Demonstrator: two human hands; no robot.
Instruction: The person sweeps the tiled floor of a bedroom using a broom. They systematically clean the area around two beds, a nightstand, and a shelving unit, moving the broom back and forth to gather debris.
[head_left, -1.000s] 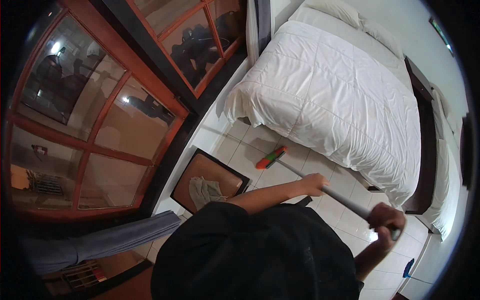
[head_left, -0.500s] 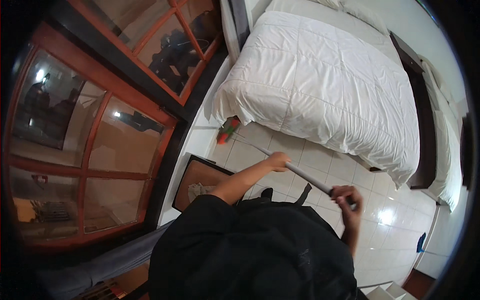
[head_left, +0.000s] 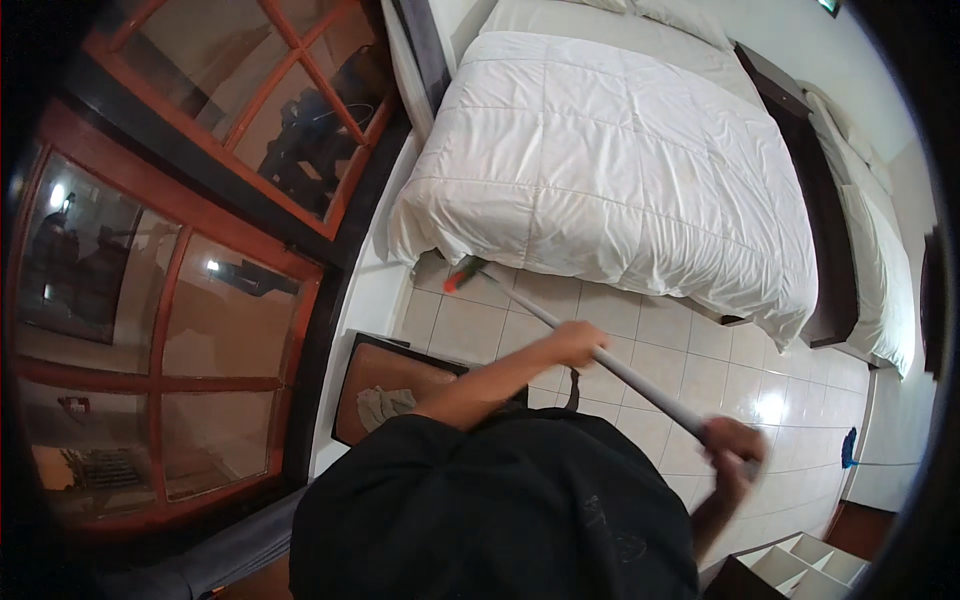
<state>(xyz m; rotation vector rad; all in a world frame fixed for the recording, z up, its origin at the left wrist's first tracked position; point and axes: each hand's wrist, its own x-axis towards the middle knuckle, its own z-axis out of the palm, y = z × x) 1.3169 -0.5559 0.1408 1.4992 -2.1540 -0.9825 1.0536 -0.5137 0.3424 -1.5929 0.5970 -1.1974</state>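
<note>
A long-handled broom [head_left: 648, 388] slants across the tiled floor in front of me. Its red and green head [head_left: 461, 275] rests at the foot of the bed, by the hanging edge of the white quilt [head_left: 600, 160]. Partway along the grey handle, my left hand [head_left: 580, 343] is closed around it. My right hand [head_left: 736, 447], a little blurred, grips the handle near its upper end.
Left of me, red-framed window panes [head_left: 225, 330] line the wall. Below them a dark-rimmed brown mat or tray [head_left: 420, 372] holds a crumpled cloth [head_left: 384, 406]. White shelving [head_left: 800, 560] stands at lower right, and a blue mop or broom head [head_left: 849, 447] is at far right.
The broom head has shifted right along the bed's edge, away from the wall corner. Both hands have moved right and closer to me with the handle, and the view has shifted slightly.
</note>
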